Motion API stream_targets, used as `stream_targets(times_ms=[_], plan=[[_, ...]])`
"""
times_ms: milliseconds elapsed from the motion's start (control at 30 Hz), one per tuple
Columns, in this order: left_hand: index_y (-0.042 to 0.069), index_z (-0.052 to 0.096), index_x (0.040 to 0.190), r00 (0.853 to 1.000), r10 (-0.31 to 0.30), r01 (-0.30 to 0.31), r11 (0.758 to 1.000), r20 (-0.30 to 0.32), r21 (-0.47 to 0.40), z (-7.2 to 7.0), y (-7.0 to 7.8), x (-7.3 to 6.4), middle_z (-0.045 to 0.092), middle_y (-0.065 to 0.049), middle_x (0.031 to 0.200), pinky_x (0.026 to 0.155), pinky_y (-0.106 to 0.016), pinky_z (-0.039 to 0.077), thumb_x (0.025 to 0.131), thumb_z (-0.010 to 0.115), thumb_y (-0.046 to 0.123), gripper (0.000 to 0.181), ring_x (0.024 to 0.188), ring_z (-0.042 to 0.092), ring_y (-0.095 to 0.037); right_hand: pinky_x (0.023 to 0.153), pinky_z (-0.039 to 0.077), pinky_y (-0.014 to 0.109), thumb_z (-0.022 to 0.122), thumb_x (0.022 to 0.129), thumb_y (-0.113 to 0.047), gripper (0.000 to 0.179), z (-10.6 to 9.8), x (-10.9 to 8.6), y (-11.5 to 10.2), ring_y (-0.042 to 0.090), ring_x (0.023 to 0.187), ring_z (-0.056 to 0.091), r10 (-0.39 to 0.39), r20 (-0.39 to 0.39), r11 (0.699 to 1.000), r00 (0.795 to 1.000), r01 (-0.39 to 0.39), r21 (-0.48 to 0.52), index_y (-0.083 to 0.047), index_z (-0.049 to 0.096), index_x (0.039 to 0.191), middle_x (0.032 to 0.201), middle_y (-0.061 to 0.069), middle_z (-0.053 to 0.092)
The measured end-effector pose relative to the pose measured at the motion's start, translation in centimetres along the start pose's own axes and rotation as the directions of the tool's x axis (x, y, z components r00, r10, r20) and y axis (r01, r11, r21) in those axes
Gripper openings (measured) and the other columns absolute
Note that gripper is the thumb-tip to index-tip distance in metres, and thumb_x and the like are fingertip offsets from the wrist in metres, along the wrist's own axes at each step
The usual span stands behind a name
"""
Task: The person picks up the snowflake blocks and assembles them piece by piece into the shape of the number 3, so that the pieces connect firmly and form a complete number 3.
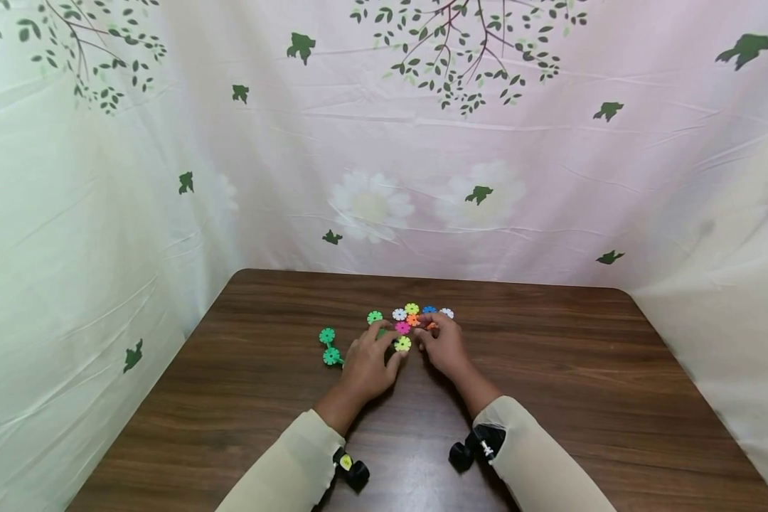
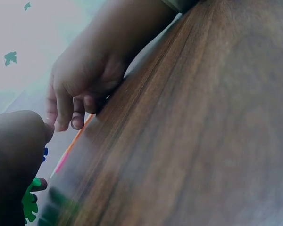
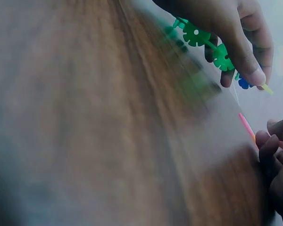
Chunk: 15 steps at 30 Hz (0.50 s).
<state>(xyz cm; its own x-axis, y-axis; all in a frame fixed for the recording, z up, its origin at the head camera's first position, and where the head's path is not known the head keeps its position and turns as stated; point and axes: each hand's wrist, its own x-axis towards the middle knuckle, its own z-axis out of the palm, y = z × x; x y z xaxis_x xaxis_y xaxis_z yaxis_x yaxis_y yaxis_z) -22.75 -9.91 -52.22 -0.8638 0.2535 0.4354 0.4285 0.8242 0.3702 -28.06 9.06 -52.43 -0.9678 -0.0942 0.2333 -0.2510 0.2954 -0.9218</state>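
Note:
My left hand pinches a yellow flower-shaped disc by its edge; the disc shows at the thumb tip in the right wrist view. Close by on the right, my right hand bends its fingers over the discs, its fingertips at an orange disc. Another orange disc shows partly under those fingers; whether they grip it is hidden. A pink disc lies between the hands. Beside and behind the left hand are green discs, some linked together.
Behind the hands lie a white disc, a yellow disc, a blue disc and a second white disc. The brown wooden table ends at a patterned curtain.

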Motion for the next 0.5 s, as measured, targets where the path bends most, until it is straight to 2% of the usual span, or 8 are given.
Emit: stream_targets(times_ms=[100,200,367,500], plan=[[0.014,0.074,0.132,1.000,0.008,-0.008,1.000,-0.007,-0.007,0.1,0.0,0.1,0.062,-0.009,0.147,0.090,-0.056,0.060,0.105,0.075,0.036,0.035,0.118,0.072,-0.033,0.058,0.058,0.025,0.073,0.099,0.008,0.022,-0.2,0.7,-0.1,0.018,0.064,0.066,0.009,0.008,1.000,1.000,-0.009,0.020,0.011,0.072,0.120,0.113,0.028,0.066],[0.014,0.074,0.132,1.000,0.017,-0.017,1.000,-0.022,-0.009,0.1,0.0,0.2,0.062,-0.010,0.146,0.091,-0.057,0.060,0.104,0.076,0.036,0.035,0.117,0.072,-0.033,0.060,0.058,0.025,0.075,0.098,0.007,0.020,-0.4,1.5,-0.2,0.018,0.065,0.066,0.008,0.012,1.000,1.000,-0.008,-0.004,0.011,0.072,0.118,0.110,0.027,0.068],[0.014,0.075,0.131,0.999,0.025,-0.026,1.000,-0.032,-0.009,0.1,0.0,0.3,0.063,-0.010,0.144,0.091,-0.057,0.060,0.103,0.077,0.035,0.035,0.118,0.072,-0.033,0.068,0.056,0.025,0.078,0.098,0.001,0.014,-0.8,3.1,-0.3,0.021,0.078,0.068,-0.009,-0.013,0.990,1.000,0.007,-0.139,0.007,0.076,0.111,0.102,0.022,0.073],[0.013,0.075,0.132,1.000,0.018,-0.019,1.000,-0.020,-0.012,0.1,-0.1,0.2,0.063,-0.010,0.144,0.092,-0.057,0.060,0.103,0.077,0.036,0.036,0.119,0.072,-0.033,0.080,0.055,0.034,0.080,0.098,-0.003,0.014,-1.0,4.0,-0.4,0.029,0.091,0.069,-0.042,-0.028,0.965,0.999,0.033,-0.261,0.004,0.077,0.109,0.101,0.019,0.075]])
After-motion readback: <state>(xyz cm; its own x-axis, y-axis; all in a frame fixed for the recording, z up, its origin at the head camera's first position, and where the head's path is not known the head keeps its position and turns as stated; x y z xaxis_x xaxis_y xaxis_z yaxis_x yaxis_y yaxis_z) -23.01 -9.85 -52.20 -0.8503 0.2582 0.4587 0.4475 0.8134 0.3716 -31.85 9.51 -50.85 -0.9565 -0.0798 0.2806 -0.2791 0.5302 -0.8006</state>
